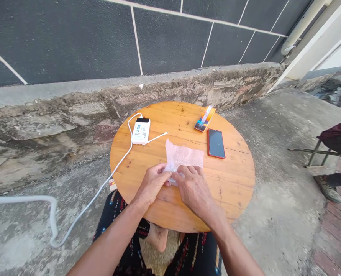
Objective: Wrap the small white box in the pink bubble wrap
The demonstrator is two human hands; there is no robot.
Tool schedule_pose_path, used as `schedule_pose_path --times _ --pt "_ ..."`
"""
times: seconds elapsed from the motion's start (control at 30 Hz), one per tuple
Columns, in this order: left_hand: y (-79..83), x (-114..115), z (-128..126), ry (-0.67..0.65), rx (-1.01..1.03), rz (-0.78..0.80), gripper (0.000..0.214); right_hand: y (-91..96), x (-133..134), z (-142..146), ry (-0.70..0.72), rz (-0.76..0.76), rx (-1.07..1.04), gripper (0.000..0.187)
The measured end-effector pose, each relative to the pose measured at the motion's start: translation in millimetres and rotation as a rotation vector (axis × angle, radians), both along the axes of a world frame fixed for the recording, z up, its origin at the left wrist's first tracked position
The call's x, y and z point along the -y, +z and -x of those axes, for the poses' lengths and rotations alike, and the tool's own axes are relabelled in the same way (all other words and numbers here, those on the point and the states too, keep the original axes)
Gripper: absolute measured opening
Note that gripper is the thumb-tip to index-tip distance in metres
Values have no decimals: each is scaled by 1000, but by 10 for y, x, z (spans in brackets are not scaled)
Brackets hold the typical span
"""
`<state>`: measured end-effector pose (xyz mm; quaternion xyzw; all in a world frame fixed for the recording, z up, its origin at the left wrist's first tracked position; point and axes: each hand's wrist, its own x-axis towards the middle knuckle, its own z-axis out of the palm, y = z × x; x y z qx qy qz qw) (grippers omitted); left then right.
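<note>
A sheet of pinkish bubble wrap (185, 153) lies on the round wooden table in front of me. Its near edge is between my two hands. My left hand (154, 180) pinches the near left corner, thumb on top. Over the near right part, my right hand (191, 184) is bent with curled fingers pressing on the wrap. Something clear or whitish shows under the fingers, too covered to make out. Beyond the wrap to the right is a phone (215, 143) in a red case.
On the round table (233, 176), a white power bank (141, 131) with a cable (115, 168) running off leftward sits at the left. A tape dispenser (205, 119) stands at the back right. Behind is a dark wall (170, 42). A seated person's leg (333, 184) shows at far right.
</note>
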<state>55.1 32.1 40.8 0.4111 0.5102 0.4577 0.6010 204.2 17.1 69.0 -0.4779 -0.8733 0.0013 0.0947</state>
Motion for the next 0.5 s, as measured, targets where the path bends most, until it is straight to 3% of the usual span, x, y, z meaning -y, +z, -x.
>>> schedule_pose_path --times 0.2,0.5 --pt "91 38 -8 17 -31 48 30 -18 26 2 -8 5 -100 26" --pt "36 7 -51 13 -197 -69 13 -73 12 -41 -60 49 -216 37"
